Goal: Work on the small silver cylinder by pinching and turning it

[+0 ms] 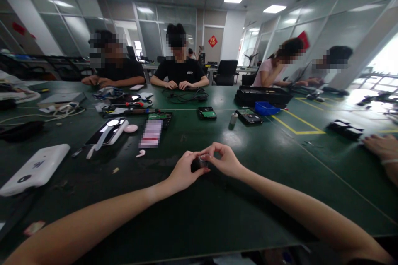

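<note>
The grey cylinder (203, 163) is between the 2 hands, at the near middle of the worktop (214, 219); whether its base touches down is hidden. The left hand (184, 173) has thumb and index finger clamped around it. The right hand (227, 161) has its fingers bunched at the upper end; whether they pinch it or merely rest there, I cannot tell. For such close work, best let the left hand alone bear the cylinder, so the right can make small, light movements. A low left thumb would leave the top in view. Working here also seems wise, with the earbud (141, 153) and 2nd cylinder (234, 118) well apart from the fingers.
</note>
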Available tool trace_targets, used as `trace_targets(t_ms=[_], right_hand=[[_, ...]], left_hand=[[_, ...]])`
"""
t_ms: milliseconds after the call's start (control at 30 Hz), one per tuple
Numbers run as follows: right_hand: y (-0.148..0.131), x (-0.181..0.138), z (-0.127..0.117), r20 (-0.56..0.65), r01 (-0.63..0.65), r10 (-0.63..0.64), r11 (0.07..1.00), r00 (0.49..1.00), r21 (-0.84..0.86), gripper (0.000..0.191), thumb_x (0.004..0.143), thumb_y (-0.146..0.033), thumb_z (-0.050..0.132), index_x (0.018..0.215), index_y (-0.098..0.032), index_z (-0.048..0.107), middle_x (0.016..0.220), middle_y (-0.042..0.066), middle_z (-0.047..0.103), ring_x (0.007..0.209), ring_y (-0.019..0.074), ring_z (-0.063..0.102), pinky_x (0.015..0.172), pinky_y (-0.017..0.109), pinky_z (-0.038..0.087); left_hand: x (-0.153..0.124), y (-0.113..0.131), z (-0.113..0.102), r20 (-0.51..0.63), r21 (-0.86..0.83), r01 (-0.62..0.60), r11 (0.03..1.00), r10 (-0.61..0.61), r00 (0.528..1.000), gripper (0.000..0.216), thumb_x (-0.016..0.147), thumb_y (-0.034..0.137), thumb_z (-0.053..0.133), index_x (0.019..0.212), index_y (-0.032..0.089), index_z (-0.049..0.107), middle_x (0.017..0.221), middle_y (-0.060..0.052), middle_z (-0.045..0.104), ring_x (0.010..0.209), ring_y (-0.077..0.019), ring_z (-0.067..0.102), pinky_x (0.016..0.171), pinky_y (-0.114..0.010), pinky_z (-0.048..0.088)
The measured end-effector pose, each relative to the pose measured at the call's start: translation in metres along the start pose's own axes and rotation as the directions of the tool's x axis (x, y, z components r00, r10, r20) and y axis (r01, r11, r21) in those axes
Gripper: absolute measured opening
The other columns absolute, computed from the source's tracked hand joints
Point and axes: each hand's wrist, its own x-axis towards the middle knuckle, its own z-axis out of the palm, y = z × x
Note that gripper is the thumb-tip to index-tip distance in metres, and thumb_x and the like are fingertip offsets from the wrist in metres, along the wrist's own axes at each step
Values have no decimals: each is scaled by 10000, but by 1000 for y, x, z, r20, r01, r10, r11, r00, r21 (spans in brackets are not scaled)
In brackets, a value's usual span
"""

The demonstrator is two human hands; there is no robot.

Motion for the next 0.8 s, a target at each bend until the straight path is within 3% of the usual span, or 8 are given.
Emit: trace_targets(t_ms=[467, 567, 700, 800], right_hand=[[6, -4, -2, -37, 10, -13, 998, 999, -62, 189, 808, -257, 650, 721, -184, 498, 851, 46, 682, 886, 199, 674, 812, 356, 527], [10, -8, 0, -45, 30, -34, 995, 998, -92, 238, 758, -278, 713, 867, -191, 520, 956, 49, 658, 935, 188, 648, 879, 363, 506], [16, -14, 3, 3, -6, 6, 991, 1000, -131, 538, 673, -288, 790, 1115, -194, 498, 1142, 83, 587, 1042, 203, 595, 933, 370, 483], [18, -15, 3, 89, -41, 55, 989, 995, -143, 487, 746, -294, 732, 1168, -189, 511, 1115, 74, 609, 1034, 200, 598, 942, 376, 476]], left_hand=[[1, 2, 0, -7, 10, -17, 1000, 17, 1000, 440, 753, 348, 706, 1156, 218, 588, 1036, -69, 596, 973, -238, 572, 855, -378, 478], [-1, 5, -2, -42, -20, -34, 999, 33, 999, 534, 733, 302, 712, 1227, 244, 518, 1117, -76, 566, 1031, -247, 542, 847, -376, 473], [-6, 10, -8, -129, -71, -127, 989, 117, 985, 684, 667, 138, 657, 1295, 228, 401, 1291, -112, 465, 1148, -270, 467, 901, -399, 431], [-8, 13, -12, -87, -147, -192, 970, 180, 980, 745, 611, 63, 550, 1316, 208, 359, 1342, -118, 433, 1224, -281, 414, 970, -429, 383]])
